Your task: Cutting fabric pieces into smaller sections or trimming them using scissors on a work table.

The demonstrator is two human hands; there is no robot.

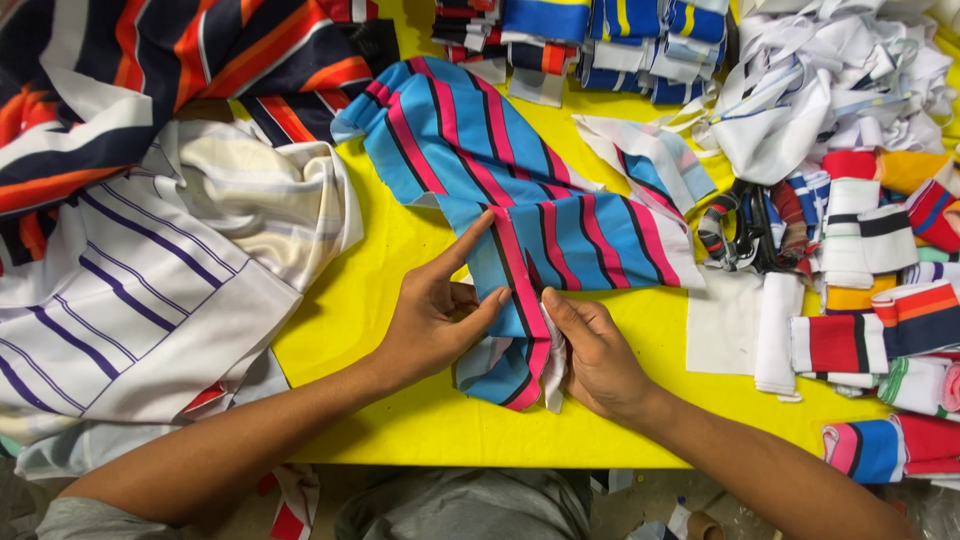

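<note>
Looking down from the head camera, you see both your forearms come up from the lower edge and meet at the middle of the yellow desk. Your left hand lies on its side, the index finger stretched out flat along the blue, pink and black striped cloth, while the thumb and the other fingers pinch the folded edge of this cloth. Your right hand is just beside it, fingers curled and closed on the same fold, with a bit of the white underside showing between them. The striped cloth runs from your hands up and to the left across the desk, its lower end hanging close to the near edge.

On the left, a big white cloth with purple lines covers the desk edge, touching a dark cloth with orange stripes above it. On the right, small folded striped pieces stand in rows, and a heap of white strips lies behind. Bare yellow surface is open only between the white cloth and your left hand, and along the near edge under your wrists.
</note>
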